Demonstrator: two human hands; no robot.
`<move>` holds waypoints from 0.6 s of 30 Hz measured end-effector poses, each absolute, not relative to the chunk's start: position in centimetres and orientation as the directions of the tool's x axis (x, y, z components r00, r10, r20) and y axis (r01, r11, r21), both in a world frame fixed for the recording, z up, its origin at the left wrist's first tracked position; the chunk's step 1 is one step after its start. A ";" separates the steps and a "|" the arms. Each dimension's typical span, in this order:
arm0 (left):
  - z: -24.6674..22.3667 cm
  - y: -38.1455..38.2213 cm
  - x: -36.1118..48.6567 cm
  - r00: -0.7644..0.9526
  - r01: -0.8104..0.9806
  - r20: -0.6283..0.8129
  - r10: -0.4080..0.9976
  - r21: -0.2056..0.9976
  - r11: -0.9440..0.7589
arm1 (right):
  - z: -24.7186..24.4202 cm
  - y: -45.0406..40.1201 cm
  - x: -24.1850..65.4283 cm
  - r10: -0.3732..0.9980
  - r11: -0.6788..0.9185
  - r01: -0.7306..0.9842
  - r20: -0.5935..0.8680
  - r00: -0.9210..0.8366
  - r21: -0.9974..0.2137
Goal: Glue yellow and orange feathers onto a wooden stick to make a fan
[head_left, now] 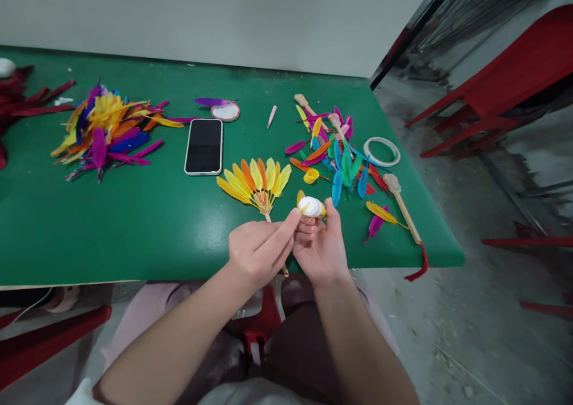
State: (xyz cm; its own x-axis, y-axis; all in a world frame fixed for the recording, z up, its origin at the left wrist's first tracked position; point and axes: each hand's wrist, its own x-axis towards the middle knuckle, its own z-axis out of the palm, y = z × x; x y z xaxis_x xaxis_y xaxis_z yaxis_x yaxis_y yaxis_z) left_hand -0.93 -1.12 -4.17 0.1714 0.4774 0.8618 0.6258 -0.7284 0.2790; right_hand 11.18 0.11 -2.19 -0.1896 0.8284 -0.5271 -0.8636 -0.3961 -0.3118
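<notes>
My right hand (323, 244) is closed around a white and yellow tube (310, 206) that looks like a glue stick, its white end facing left. My left hand (262, 247) pinches a thin yellow piece against that white end, apparently a feather; the fingers hide most of it. Below and behind my left hand lies a fan of yellow and orange feathers (256, 178) on a wooden stick, its handle reaching the table's front edge. Just beyond the tube a small yellow cap (310, 176) rests on the table.
Loose coloured feathers (347, 163) and wooden sticks (405, 211) lie right, with a tape roll (382, 151). A phone (204, 147), a round white disc (225, 111) and a feather heap (107, 127) are left on the green table (147, 226). Red chairs (505, 77) stand right.
</notes>
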 end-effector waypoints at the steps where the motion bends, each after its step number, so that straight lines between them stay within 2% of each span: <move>1: -4.2 -1.1 -0.9 0.172 0.626 0.865 0.472 0.274 -0.730 | -2.2 0.1 11.2 0.831 -0.393 -0.863 -0.525 -0.185 -0.317; 18: -4.3 -1.2 -1.0 0.133 0.634 0.844 0.519 0.330 -0.700 | -2.0 0.0 11.3 0.834 -0.406 -0.869 -0.504 -0.226 -0.283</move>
State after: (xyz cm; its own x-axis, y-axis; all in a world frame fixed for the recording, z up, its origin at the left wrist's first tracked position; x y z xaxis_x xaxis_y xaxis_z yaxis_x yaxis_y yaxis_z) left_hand -0.97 -1.19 -4.28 0.1330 0.5191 0.8443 0.6337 -0.6996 0.3302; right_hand 11.29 0.01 -1.96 -0.2260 0.8339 -0.5036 -0.8690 -0.4062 -0.2826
